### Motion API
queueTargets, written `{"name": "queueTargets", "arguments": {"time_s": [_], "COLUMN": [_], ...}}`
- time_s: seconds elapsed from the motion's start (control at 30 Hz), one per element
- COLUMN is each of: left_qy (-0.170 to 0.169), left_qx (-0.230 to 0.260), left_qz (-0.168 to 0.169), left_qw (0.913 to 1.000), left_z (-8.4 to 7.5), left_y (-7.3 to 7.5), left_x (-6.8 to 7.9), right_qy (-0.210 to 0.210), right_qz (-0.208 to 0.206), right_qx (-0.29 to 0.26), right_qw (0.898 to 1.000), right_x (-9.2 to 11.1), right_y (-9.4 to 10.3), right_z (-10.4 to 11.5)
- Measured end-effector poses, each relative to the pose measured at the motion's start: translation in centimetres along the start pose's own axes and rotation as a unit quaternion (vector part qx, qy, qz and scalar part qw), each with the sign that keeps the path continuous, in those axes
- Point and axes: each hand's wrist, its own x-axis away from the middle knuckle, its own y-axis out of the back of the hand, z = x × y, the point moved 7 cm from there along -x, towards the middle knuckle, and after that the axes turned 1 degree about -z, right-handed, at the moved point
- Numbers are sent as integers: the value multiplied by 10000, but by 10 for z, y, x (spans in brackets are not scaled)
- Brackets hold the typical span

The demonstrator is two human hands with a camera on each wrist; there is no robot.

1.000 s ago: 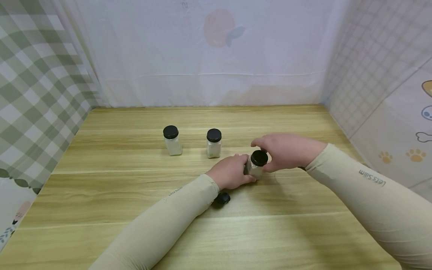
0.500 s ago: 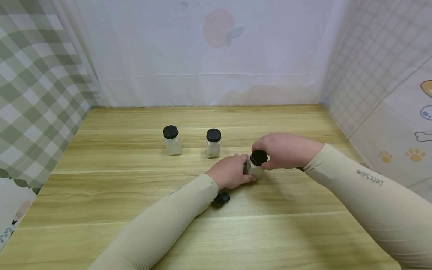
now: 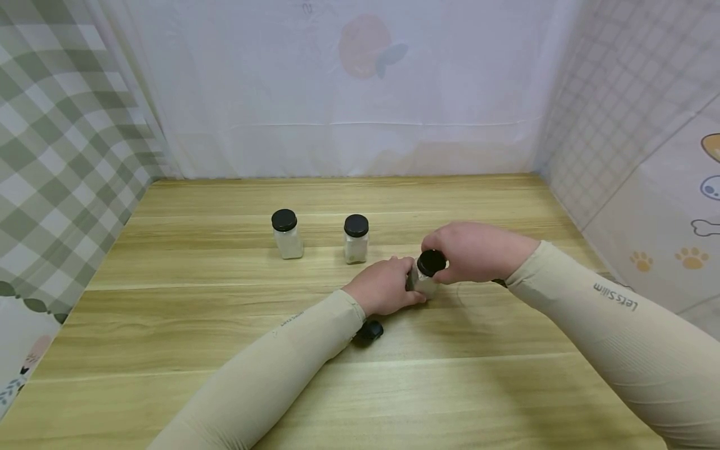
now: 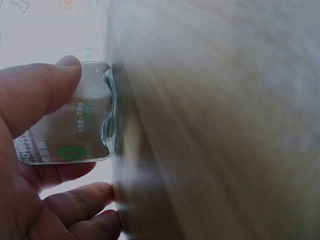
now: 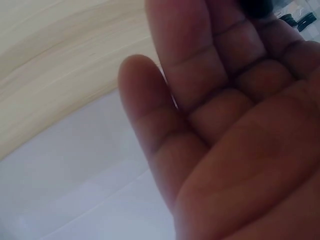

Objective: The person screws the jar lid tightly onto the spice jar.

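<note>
A square glass jar (image 3: 425, 288) with a black screw lid (image 3: 432, 262) stands upright on the table, in the head view right of centre. My left hand (image 3: 385, 286) grips its body from the left. In the left wrist view, the jar (image 4: 92, 125) shows pale contents, a printed "70g" and a green mark; the thumb lies on one side, fingers on the other. From the right, my right hand (image 3: 469, 252) pinches the lid's rim between thumb and fingers. In the right wrist view, its palm (image 5: 240, 150) and fingers fill much of the picture, and the lid's edge (image 5: 257, 6) is mostly hidden.
Two similar black-lidded jars stand upright farther back: one jar (image 3: 356, 240) near the middle, another jar (image 3: 288, 234) to its left. The wooden table (image 3: 169, 312) ends at a pale cloth backdrop (image 3: 270, 94). A black device (image 3: 370, 331) sits by the left wrist.
The right hand's fingers have closed in from beside the lid and now pinch it. Over the last half second it has barely moved. The left hand keeps its hold on the jar.
</note>
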Motion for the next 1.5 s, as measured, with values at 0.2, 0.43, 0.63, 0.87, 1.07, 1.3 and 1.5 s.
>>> {"name": "queueTargets", "arguments": {"time_s": [0.2,0.43,0.63,0.87,1.07,1.3,1.5], "left_qy": [32,44,65,56,31,59,51], "left_qx": [-45,-44,-70,-92,-43,-37,8], "left_qz": [23,12,18,-13,-10,-3,-7], "left_qw": [10000,10000,10000,9999,10000,10000,10000], "left_z": [0,0,0,0,0,0,1], "left_y": [0,-1,-1,0,0,-1,-1], "left_x": [0,0,0,0,0,0,0], "right_qy": [-86,-217,-142,130,329,221,66], "right_qz": [43,65,44,-38,-39,-29,3], "right_qx": [5,-2,59,210,175,167,90], "right_qw": [10000,9997,9999,9997,9993,9996,9999], "right_x": [0,0,0,4,3,2,1], "right_y": [-1,-1,-1,5,4,3,2], "right_z": [-1,-2,-2,1,4,3,1]}}
